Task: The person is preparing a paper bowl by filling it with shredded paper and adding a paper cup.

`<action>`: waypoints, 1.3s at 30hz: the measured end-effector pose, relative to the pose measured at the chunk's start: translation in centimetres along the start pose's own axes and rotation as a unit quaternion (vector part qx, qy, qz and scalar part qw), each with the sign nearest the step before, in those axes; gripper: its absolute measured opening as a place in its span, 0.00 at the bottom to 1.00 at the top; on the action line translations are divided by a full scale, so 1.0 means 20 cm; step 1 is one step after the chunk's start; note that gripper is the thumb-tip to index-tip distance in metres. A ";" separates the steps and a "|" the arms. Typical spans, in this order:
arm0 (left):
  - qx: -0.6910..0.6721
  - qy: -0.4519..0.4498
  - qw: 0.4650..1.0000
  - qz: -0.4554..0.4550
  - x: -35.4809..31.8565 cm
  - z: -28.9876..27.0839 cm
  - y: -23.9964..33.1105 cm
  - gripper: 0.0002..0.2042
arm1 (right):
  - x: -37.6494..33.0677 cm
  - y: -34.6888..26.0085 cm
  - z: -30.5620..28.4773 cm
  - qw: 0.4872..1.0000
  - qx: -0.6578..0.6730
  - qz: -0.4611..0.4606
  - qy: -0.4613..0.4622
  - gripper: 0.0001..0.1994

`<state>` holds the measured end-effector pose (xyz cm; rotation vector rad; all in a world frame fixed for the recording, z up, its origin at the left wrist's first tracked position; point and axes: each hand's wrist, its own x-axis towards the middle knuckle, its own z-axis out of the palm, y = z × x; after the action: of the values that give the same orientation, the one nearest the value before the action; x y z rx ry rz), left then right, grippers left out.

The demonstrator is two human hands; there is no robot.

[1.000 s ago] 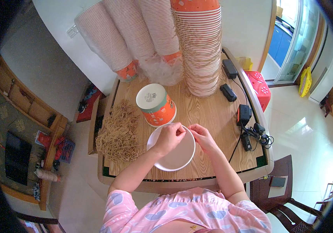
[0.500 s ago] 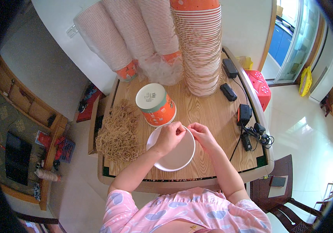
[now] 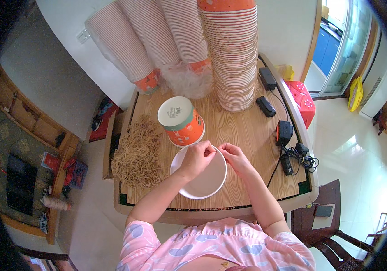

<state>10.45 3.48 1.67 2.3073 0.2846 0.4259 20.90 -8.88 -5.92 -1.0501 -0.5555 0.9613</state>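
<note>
A white-lined paper bucket (image 3: 209, 183) stands mouth up on the wooden table in front of me. My left hand (image 3: 198, 159) reaches over its mouth, fingers closed in a pinch at the far right rim. Just outside that rim, my right hand (image 3: 236, 159) pinches close to the left fingertips. Whatever the fingers hold is too small to make out. Behind this bucket an orange paper bucket (image 3: 183, 128) with a teal band sits upside down, its white base up. A tangled heap of thin tan cord (image 3: 137, 156) lies to the left.
A tall stack of nested paper buckets (image 3: 231, 58), with tan strands along it, rises at the back. Several bagged stacks (image 3: 123, 40) lean on the wall to its left. Black adapters (image 3: 284, 133) and coiled cable (image 3: 310, 163) lie along the table's right edge. A dark chair (image 3: 322, 203) stands at right.
</note>
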 end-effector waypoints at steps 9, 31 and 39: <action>-0.005 0.005 1.000 -0.012 -0.01 -0.03 0.00 0.05 | 0.02 -0.04 -0.04 0.997 0.035 -0.038 0.059 0.07; -0.056 0.034 0.998 0.022 0.05 -0.08 -0.08 0.06 | 0.07 -0.25 0.24 0.896 -0.367 -0.246 0.051 0.07; 0.008 0.032 0.999 0.008 0.04 -0.10 -0.06 0.06 | -0.04 -0.30 0.21 0.903 -0.422 -0.079 0.024 0.13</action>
<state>10.35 5.89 2.33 2.3165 0.3014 0.5072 19.49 -8.64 1.38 -1.7589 -1.0469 0.5308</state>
